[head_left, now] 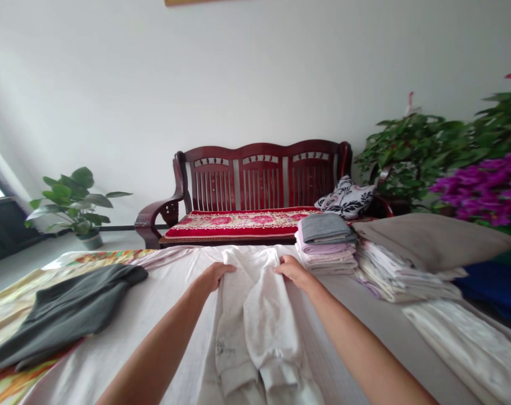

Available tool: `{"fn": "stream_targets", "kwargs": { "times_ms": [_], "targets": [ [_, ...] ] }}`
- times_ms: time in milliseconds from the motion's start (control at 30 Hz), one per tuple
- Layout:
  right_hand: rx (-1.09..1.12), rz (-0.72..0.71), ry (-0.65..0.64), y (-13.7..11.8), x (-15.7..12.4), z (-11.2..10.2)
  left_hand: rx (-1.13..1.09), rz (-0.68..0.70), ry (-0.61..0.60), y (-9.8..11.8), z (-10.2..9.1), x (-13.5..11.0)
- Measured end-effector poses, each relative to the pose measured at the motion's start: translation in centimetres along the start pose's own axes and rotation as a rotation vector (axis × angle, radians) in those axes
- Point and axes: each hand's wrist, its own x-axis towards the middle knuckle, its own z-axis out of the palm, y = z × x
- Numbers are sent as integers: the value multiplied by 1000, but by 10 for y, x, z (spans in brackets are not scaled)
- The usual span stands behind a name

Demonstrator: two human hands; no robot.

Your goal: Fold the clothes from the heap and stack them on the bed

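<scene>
A pair of white trousers [255, 320] lies lengthwise on the cloth-covered table [145, 304], legs crossing toward me with ribbed cuffs near the bottom edge. My left hand [215, 275] is closed on the left side of the waistband at the far end. My right hand [292, 270] is closed on the right side of the same waistband. Both forearms stretch out over the table on either side of the trousers.
A dark grey garment [69, 315] lies crumpled at the left. A stack of folded clothes [326, 242] sits just right of my right hand, with more folded piles [411, 270] further right. A red wooden bench [255, 191] stands behind, with plants [73, 202] on both sides.
</scene>
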Motion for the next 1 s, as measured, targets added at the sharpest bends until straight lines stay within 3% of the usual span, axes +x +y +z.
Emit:
{"fn": "stream_targets", "kwargs": {
  "times_ms": [300, 433, 533, 667, 833, 1000],
  "targets": [
    [194, 71, -84, -16, -19, -6, -117, 158, -86, -2, 7, -16],
    [217, -28, -47, -19, -27, -9, -162, 261, -113, -1, 7, -28],
    [215, -169, 27, -17, -40, -13, -118, 417, -158, -1, -2, -42],
    [163, -352, 88, -4, -72, -22, 223, 690, -223, -15, -22, -70],
    [-250, -753, -27, 16, -117, -34, 788, 1007, -263, -55, -41, -103],
    [-499, -864, -33, 16, -134, -38, 1066, 1152, -163, -69, -46, -124]
  ]
}}
